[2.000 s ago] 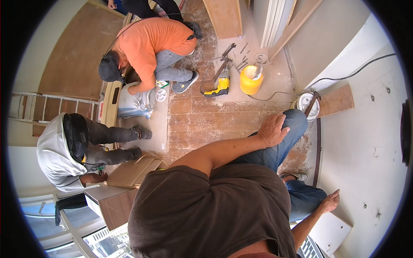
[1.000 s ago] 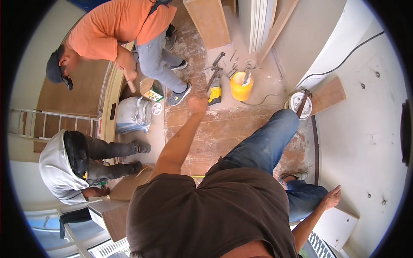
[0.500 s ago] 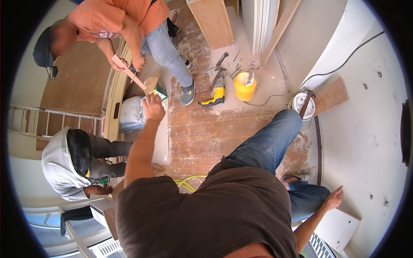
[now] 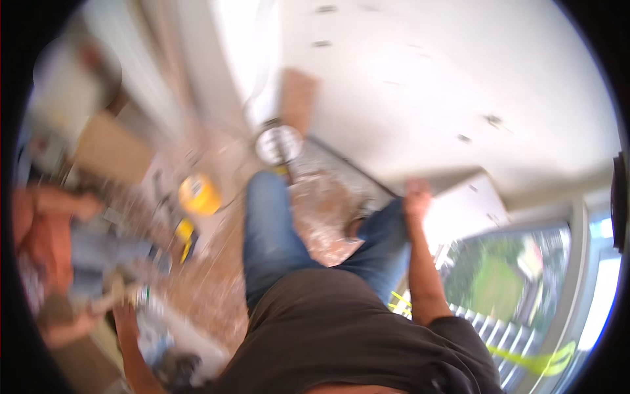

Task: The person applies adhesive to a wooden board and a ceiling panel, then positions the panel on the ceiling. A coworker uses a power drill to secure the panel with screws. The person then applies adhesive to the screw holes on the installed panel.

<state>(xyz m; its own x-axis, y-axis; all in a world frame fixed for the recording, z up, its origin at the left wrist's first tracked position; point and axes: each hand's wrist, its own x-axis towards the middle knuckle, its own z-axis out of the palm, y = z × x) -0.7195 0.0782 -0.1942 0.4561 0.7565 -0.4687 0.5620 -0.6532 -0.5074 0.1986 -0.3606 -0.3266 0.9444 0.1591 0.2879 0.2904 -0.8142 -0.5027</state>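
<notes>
My left hand (image 4: 123,315) is stretched out at the lower left, smeared by motion. It is at the end of a pale wooden strip (image 4: 105,302) near the co-worker's arm; whether my fingers grip anything cannot be made out. A green-and-white container (image 4: 140,295) is just beside it. My right hand (image 4: 417,197) is by my bent right knee, next to a white board (image 4: 466,207). Its blurred fingers look loosely extended, and nothing shows in them. In front of my left knee, a dark-handled hammer (image 4: 280,148) lies across a white bucket (image 4: 268,146).
A yellow bucket (image 4: 200,195) and a yellow-and-black power tool (image 4: 186,240) stand on the worn wooden floor (image 4: 203,279). A co-worker in an orange shirt (image 4: 49,233) is at the left. A window (image 4: 508,269) with a railing is at the right, and a brown board (image 4: 298,98) leans ahead.
The view has swung to the right, so the buckets and co-worker appear farther left and the window has come in. My right hand now shows against my right knee. Everything is more blurred.
</notes>
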